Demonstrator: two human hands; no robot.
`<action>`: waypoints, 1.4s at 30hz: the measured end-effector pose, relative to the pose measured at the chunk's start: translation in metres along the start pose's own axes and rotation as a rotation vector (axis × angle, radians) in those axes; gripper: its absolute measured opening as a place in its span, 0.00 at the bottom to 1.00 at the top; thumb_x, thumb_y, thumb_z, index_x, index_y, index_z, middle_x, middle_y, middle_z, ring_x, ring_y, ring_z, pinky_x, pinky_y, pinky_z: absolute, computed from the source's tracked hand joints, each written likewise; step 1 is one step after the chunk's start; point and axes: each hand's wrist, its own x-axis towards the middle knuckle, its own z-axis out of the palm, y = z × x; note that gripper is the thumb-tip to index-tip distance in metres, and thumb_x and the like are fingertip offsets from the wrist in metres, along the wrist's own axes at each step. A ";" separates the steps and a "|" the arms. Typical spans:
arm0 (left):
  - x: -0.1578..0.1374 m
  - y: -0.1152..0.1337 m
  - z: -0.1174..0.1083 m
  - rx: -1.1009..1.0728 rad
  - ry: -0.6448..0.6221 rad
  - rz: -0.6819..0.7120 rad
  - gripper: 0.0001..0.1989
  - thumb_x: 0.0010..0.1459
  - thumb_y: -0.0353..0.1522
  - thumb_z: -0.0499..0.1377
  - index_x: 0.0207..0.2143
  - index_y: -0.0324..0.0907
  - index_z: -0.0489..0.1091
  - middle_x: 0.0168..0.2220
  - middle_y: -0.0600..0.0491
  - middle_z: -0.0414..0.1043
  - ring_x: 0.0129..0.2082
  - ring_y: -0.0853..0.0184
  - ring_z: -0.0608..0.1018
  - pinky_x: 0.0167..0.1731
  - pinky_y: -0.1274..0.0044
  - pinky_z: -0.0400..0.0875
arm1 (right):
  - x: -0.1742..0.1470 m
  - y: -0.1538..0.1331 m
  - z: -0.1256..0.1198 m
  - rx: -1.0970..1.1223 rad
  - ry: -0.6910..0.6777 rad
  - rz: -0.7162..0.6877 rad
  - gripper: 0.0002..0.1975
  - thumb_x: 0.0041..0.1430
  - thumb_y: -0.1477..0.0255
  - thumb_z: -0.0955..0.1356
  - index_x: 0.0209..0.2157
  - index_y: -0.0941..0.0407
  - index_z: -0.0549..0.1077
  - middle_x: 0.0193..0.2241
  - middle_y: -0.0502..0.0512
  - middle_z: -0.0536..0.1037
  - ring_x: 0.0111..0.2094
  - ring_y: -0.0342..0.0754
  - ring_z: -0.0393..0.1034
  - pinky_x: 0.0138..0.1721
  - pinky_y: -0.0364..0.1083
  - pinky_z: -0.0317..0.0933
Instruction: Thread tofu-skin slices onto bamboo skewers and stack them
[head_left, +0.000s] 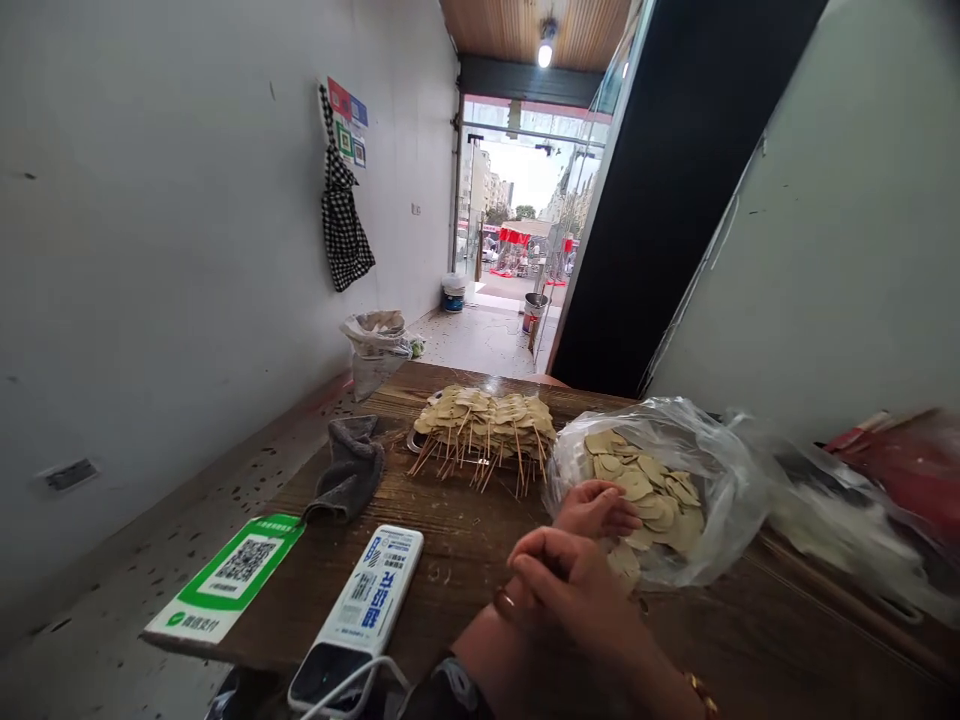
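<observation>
My left hand [600,510] reaches across to the near edge of a clear plastic bag [720,450]. Its fingers are stretched out beside loose, thin, pale beige slices [652,490] in the bag. No object shows in this hand. Nearer to me, my right hand [559,570] crosses in front of the left forearm. Its fingers are curled with the thumb against them, and anything inside is hidden. Beyond the hands, a pile of wooden skewers [487,430] threaded with similar slices rests on a tray, stick ends towards me.
On the wooden table [442,540] lie a grey cloth [349,470], a green-bordered QR code card [232,570] and a white device [367,600] with a cable. More plastic bags [855,520] are at the right. A white sack [375,350] stands beyond the table's far left edge.
</observation>
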 end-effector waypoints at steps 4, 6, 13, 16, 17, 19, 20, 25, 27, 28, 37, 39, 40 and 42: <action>-0.005 0.008 0.006 0.074 0.020 0.039 0.20 0.47 0.41 0.64 0.37 0.36 0.68 0.31 0.45 0.76 0.28 0.66 0.79 0.27 0.78 0.70 | -0.034 0.035 -0.010 0.105 0.080 0.099 0.13 0.57 0.63 0.63 0.26 0.58 0.70 0.15 0.45 0.66 0.16 0.39 0.57 0.19 0.39 0.51; -0.007 0.012 0.009 0.082 0.035 0.051 0.19 0.48 0.40 0.64 0.37 0.36 0.68 0.31 0.45 0.76 0.28 0.66 0.79 0.27 0.78 0.70 | -0.048 0.051 -0.018 0.116 0.159 0.116 0.16 0.57 0.60 0.64 0.25 0.58 0.69 0.14 0.45 0.64 0.17 0.39 0.56 0.20 0.39 0.51; -0.001 0.024 0.016 0.136 0.113 0.090 0.13 0.50 0.34 0.63 0.37 0.36 0.69 0.30 0.47 0.77 0.29 0.66 0.79 0.32 0.77 0.73 | -0.097 0.093 -0.074 -0.027 0.401 0.147 0.19 0.58 0.58 0.62 0.21 0.57 0.66 0.16 0.46 0.63 0.19 0.40 0.56 0.23 0.40 0.51; 0.002 0.027 0.017 0.165 0.113 0.073 0.13 0.51 0.33 0.63 0.37 0.36 0.69 0.32 0.46 0.77 0.30 0.66 0.79 0.33 0.76 0.73 | -0.114 0.112 -0.115 -0.229 0.521 0.168 0.18 0.59 0.61 0.62 0.22 0.57 0.69 0.17 0.47 0.67 0.21 0.42 0.60 0.24 0.40 0.53; 0.002 0.028 0.017 0.176 0.111 0.069 0.13 0.51 0.33 0.62 0.37 0.36 0.69 0.32 0.46 0.77 0.30 0.66 0.79 0.33 0.75 0.74 | -0.118 0.119 -0.131 -0.310 0.557 0.172 0.17 0.59 0.62 0.62 0.22 0.57 0.70 0.18 0.48 0.69 0.22 0.43 0.62 0.26 0.41 0.55; 0.002 0.028 0.017 0.196 0.110 0.073 0.13 0.50 0.34 0.63 0.38 0.36 0.70 0.32 0.46 0.77 0.30 0.66 0.79 0.34 0.75 0.74 | -0.121 0.133 -0.166 -0.471 0.630 0.177 0.16 0.59 0.62 0.61 0.26 0.56 0.72 0.22 0.51 0.73 0.26 0.46 0.66 0.30 0.43 0.57; 0.002 0.027 0.016 0.202 0.109 0.078 0.14 0.50 0.34 0.63 0.38 0.36 0.70 0.32 0.46 0.77 0.31 0.66 0.79 0.34 0.75 0.74 | -0.122 0.139 -0.183 -0.553 0.644 0.175 0.16 0.59 0.62 0.61 0.29 0.56 0.73 0.26 0.54 0.76 0.29 0.49 0.68 0.33 0.45 0.59; -0.002 0.023 0.013 0.189 0.115 0.090 0.16 0.48 0.37 0.65 0.36 0.36 0.70 0.31 0.47 0.77 0.28 0.66 0.79 0.31 0.76 0.73 | -0.114 0.180 -0.250 -0.911 0.594 0.185 0.19 0.60 0.65 0.58 0.43 0.58 0.73 0.42 0.62 0.76 0.45 0.54 0.69 0.47 0.50 0.60; -0.003 0.021 0.011 0.197 0.127 0.093 0.17 0.47 0.38 0.65 0.36 0.36 0.69 0.30 0.47 0.77 0.27 0.67 0.79 0.30 0.77 0.72 | -0.108 0.200 -0.267 -1.057 0.553 0.119 0.20 0.59 0.65 0.59 0.46 0.60 0.73 0.45 0.64 0.75 0.49 0.56 0.67 0.51 0.53 0.58; -0.003 0.020 0.011 0.197 0.126 0.092 0.17 0.47 0.39 0.65 0.36 0.36 0.69 0.30 0.47 0.76 0.26 0.67 0.79 0.29 0.77 0.72 | -0.106 0.209 -0.274 -1.123 0.539 0.102 0.20 0.58 0.65 0.59 0.46 0.60 0.73 0.45 0.64 0.75 0.48 0.57 0.68 0.50 0.54 0.59; -0.005 0.016 0.008 0.174 0.135 0.104 0.20 0.46 0.41 0.65 0.36 0.35 0.67 0.30 0.47 0.76 0.26 0.68 0.78 0.27 0.78 0.71 | -0.105 0.237 -0.292 -1.392 0.375 0.101 0.14 0.57 0.70 0.59 0.31 0.54 0.75 0.38 0.63 0.78 0.39 0.56 0.72 0.40 0.53 0.63; -0.005 0.016 0.008 0.180 0.127 0.102 0.20 0.46 0.41 0.65 0.36 0.35 0.67 0.30 0.46 0.76 0.26 0.67 0.78 0.27 0.79 0.70 | -0.104 0.234 -0.292 -1.397 0.363 0.101 0.14 0.57 0.71 0.58 0.31 0.55 0.75 0.36 0.63 0.78 0.37 0.56 0.72 0.39 0.53 0.63; -0.005 0.017 0.008 0.183 0.126 0.100 0.20 0.46 0.41 0.65 0.36 0.35 0.67 0.30 0.46 0.76 0.26 0.67 0.78 0.26 0.79 0.70 | -0.103 0.231 -0.292 -1.401 0.359 0.101 0.14 0.57 0.72 0.58 0.31 0.56 0.74 0.35 0.62 0.78 0.36 0.55 0.72 0.38 0.52 0.63; -0.005 0.017 0.008 0.188 0.133 0.099 0.21 0.46 0.41 0.65 0.36 0.35 0.67 0.29 0.46 0.76 0.26 0.66 0.79 0.27 0.78 0.70 | -0.101 0.226 -0.291 -1.410 0.359 0.095 0.13 0.57 0.72 0.59 0.32 0.56 0.74 0.34 0.62 0.78 0.34 0.54 0.72 0.37 0.51 0.62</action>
